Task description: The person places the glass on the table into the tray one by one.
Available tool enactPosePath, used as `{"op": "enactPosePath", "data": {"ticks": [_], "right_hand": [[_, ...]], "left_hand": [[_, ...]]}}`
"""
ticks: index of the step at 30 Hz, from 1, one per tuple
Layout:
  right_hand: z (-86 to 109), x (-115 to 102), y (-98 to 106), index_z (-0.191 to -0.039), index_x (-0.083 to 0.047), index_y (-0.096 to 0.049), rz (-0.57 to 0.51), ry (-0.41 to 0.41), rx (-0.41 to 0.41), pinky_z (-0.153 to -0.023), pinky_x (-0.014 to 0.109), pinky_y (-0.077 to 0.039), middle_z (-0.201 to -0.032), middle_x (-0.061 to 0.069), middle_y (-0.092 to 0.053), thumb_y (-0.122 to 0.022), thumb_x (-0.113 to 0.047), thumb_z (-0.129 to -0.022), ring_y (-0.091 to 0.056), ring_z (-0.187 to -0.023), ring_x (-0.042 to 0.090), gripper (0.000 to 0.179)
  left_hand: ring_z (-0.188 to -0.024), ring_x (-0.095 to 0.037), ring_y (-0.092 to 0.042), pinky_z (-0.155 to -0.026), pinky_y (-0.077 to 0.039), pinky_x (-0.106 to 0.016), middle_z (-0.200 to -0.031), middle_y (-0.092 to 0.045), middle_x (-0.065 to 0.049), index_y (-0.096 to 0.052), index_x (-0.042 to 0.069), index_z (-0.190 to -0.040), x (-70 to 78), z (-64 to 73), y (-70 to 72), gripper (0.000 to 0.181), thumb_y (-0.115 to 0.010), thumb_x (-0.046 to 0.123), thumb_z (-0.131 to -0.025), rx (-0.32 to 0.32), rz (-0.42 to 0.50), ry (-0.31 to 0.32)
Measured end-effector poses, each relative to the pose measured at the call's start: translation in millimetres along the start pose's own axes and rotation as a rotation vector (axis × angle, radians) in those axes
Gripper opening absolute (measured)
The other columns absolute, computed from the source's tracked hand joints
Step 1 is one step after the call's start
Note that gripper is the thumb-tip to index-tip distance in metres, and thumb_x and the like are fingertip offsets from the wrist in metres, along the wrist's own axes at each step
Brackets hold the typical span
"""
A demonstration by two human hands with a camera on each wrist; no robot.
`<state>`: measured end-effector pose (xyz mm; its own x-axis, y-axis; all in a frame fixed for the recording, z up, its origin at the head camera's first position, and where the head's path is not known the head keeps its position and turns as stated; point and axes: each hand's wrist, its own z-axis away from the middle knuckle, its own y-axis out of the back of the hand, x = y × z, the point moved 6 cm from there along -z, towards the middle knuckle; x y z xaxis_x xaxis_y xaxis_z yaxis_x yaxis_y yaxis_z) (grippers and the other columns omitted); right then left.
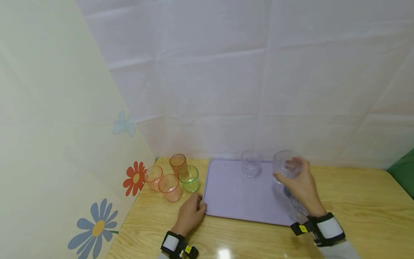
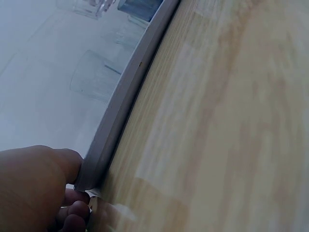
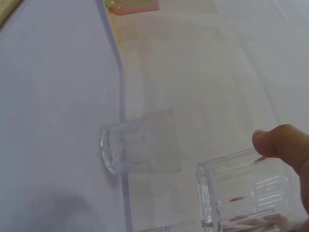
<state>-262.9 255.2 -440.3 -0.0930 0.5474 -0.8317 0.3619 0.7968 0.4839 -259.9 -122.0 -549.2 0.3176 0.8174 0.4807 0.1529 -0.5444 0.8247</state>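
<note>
My right hand grips a clear cup above the right part of the lilac tray. In the right wrist view its thumb lies along the wall of this held cup. Another clear cup stands upright at the tray's back edge. At the tray's front left corner, my left hand pinches the rim. The left wrist view has the thumb against the tray edge, with the other fingers curled by the corner. Below my right wrist, more clear cups are partly hidden.
Left of the tray stand a green cup, a brown-orange cup and two pinkish-orange cups on the wooden table. White cloth hangs behind. Something green sits at the far right.
</note>
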Motion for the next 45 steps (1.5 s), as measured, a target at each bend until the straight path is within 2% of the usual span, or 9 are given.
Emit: {"op": "enactPosePath", "data": {"ticks": [6, 12, 20, 35, 45], "right_hand": [[3.6, -2, -8, -0.143, 0.002, -0.023, -0.012, 0.031, -0.007, -0.084, 0.053, -0.041, -0.129, 0.027, -0.050, -0.080, -0.037, -0.076, -0.047, -0.113, 0.041, 0.096], [6.4, -2, -13, -0.141, 0.001, -0.027, -0.032, 0.039, 0.008, -0.088, 0.053, -0.039, -0.127, 0.025, -0.052, -0.082, -0.035, -0.074, -0.047, -0.113, 0.039, 0.094], [10.2, -2, -21, -0.142, 0.005, -0.024, -0.032, 0.065, -0.032, -0.089, 0.054, -0.040, -0.126, 0.025, -0.052, -0.080, -0.038, -0.075, -0.048, -0.112, 0.039, 0.097], [12.5, -6, -29, -0.143, 0.002, -0.025, 0.026, 0.048, -0.051, -0.088, 0.056, -0.040, -0.129, 0.023, -0.054, -0.079, -0.047, -0.074, -0.050, -0.113, 0.040, 0.100], [13.0, -7, -31, -0.141, 0.003, -0.025, 0.022, 0.039, -0.059, -0.094, 0.061, -0.036, -0.129, 0.026, -0.053, -0.081, -0.044, -0.073, -0.045, -0.119, 0.045, 0.100]], "left_hand": [[-0.056, -0.005, -0.044, -0.048, -0.034, -0.023, -0.070, -0.044, 0.012, -0.056, 0.018, -0.100, 0.6, -0.4, -1.9, 0.020, -0.064, 0.032, -0.088, 0.002, -0.011, -0.007], [-0.056, -0.006, -0.043, -0.048, -0.034, -0.023, -0.070, -0.044, 0.011, -0.056, 0.018, -0.100, 1.1, -0.1, -2.3, 0.019, -0.064, 0.032, -0.088, -0.002, -0.003, -0.007], [-0.054, -0.005, -0.043, -0.046, -0.032, -0.022, -0.068, -0.044, 0.011, -0.055, 0.018, -0.100, 0.3, -0.1, -3.5, 0.020, -0.065, 0.031, -0.088, -0.005, 0.005, -0.006], [-0.055, -0.006, -0.044, -0.047, -0.034, -0.023, -0.069, -0.045, 0.010, -0.056, 0.017, -0.102, 1.0, -0.5, 0.0, 0.021, -0.065, 0.030, -0.088, -0.029, 0.016, 0.023], [-0.055, -0.006, -0.043, -0.047, -0.034, -0.023, -0.069, -0.045, 0.010, -0.056, 0.017, -0.101, 0.1, -0.2, -0.1, 0.021, -0.065, 0.030, -0.088, -0.016, 0.013, 0.012]]}}
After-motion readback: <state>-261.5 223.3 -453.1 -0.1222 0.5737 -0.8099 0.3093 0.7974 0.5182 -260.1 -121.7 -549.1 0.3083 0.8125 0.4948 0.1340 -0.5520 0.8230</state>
